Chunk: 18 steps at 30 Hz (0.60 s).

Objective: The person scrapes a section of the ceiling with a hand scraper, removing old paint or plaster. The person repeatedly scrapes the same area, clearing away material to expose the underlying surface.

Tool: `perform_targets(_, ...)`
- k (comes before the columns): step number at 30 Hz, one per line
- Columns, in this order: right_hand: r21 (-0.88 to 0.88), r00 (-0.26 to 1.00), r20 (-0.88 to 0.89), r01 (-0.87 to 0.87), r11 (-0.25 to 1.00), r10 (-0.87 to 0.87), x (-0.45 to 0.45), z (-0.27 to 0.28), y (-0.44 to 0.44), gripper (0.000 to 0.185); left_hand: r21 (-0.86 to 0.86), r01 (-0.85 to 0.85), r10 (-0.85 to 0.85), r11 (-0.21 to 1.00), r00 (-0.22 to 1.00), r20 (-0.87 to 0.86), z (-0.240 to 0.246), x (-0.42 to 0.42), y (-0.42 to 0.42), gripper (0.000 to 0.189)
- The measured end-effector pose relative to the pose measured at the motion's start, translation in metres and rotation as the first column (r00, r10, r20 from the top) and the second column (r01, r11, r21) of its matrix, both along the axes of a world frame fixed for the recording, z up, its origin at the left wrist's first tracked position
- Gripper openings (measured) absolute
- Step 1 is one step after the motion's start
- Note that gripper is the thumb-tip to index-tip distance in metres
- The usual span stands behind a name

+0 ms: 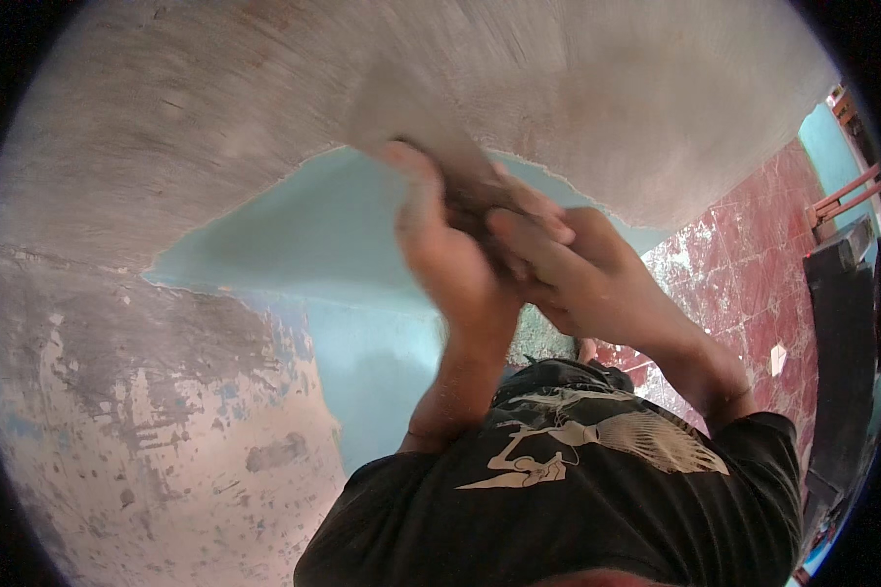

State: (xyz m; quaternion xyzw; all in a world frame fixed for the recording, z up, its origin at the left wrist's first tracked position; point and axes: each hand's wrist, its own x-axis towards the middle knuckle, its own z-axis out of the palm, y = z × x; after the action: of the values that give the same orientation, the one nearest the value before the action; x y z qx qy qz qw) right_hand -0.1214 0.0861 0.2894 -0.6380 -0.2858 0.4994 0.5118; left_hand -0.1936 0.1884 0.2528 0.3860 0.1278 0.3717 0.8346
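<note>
In the middle of the head view, a grey flat-bladed hand tool (459,147), blurred, points up and left against the wall in front of me. Its exact kind cannot be told. My left hand (451,257) is around its lower left side, the thumb along the edge. From the right, my right hand (569,268) grips the lower part, fingers folded over it. The two hands are close together and partly hide the tool. Behind the blade the wall is rough grey plaster (249,139); below a ragged edge it is smooth turquoise paint (301,227).
A second wall surface with patchy, peeling paint (191,440) stands at the left. Worn red floor tiles (756,271) lie at the right, with a small pale scrap (777,359) on them. Beyond stand a long dark object (840,352) and part of a wooden frame (844,198).
</note>
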Motion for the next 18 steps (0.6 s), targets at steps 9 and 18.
perform_targets(9,0.428,0.582,0.734,0.006,0.904,-0.351,0.028,-0.091,-0.049,0.041,-0.096,-0.13,0.117,0.987,0.984,-0.133,-0.035,0.037,-0.043,0.053)
perform_targets(18,0.085,0.96,0.057,0.268,0.96,-0.274,0.017,-0.08,-0.062,0.037,-0.135,-0.128,0.103,0.983,0.978,-0.179,-0.05,0.049,-0.056,0.064)
